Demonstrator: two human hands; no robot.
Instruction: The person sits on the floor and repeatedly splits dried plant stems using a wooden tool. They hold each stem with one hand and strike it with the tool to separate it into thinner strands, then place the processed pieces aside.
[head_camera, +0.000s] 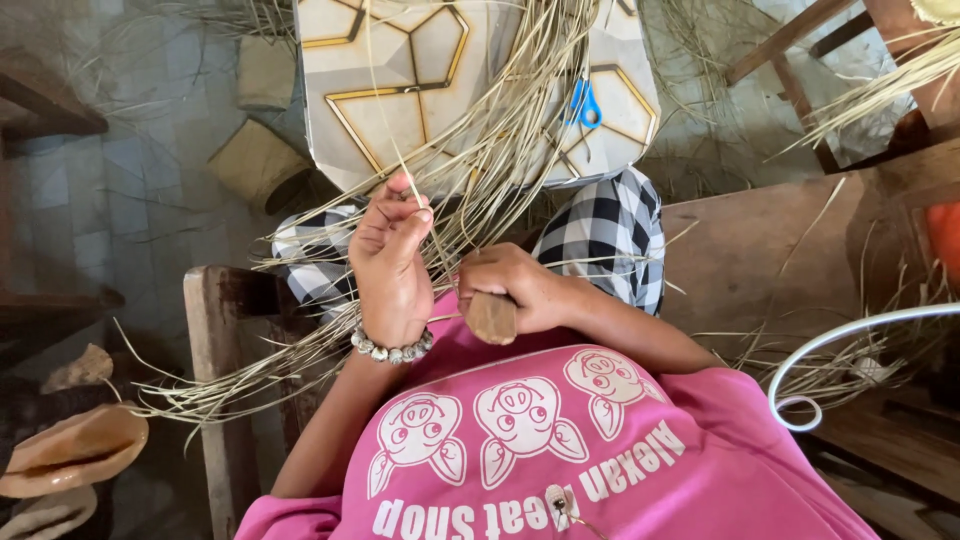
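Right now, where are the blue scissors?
In the head view, the blue scissors lie upper right of centre on the patterned cushion, partly hidden under the straw strands, beyond the person's right hand.

Pink printed shirt (560, 450), checked trousers (605, 235), beaded bracelet (392, 348) (left wrist).

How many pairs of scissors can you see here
1: blue-handled scissors lie on the patterned cushion, beyond the right hand, half buried in straw strips. More could be hidden beneath the straw.
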